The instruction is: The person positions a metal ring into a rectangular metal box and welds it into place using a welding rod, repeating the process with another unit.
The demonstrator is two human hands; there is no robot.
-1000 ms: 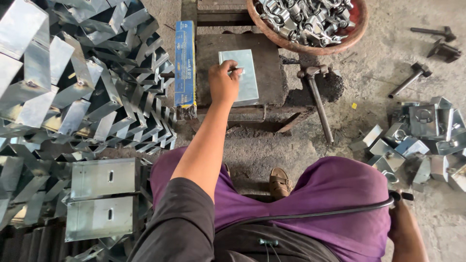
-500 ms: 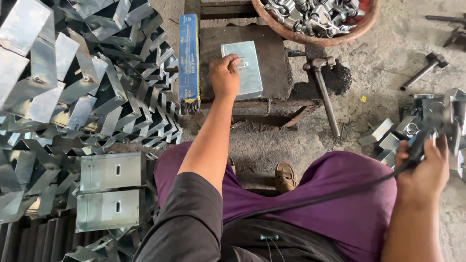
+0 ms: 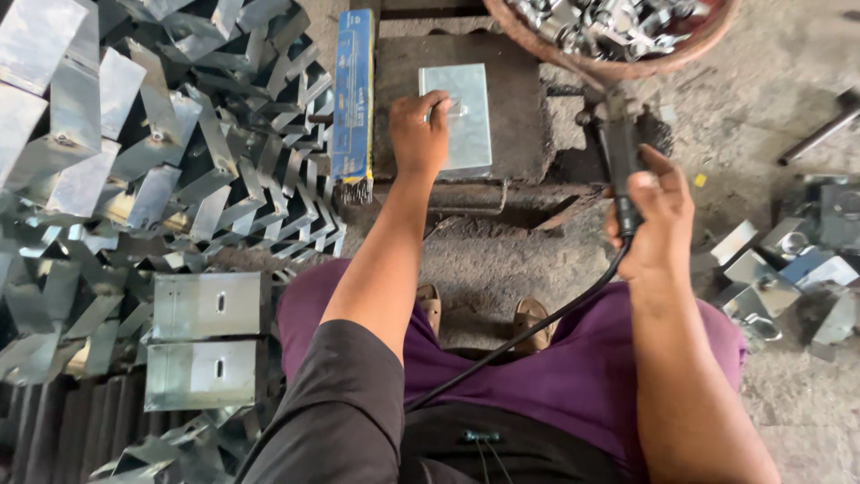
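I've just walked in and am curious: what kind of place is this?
Probably a small metal workshop: heaps of bent sheet-metal pieces, a basin of metal fittings, and a corded tool gripped in the right hand.
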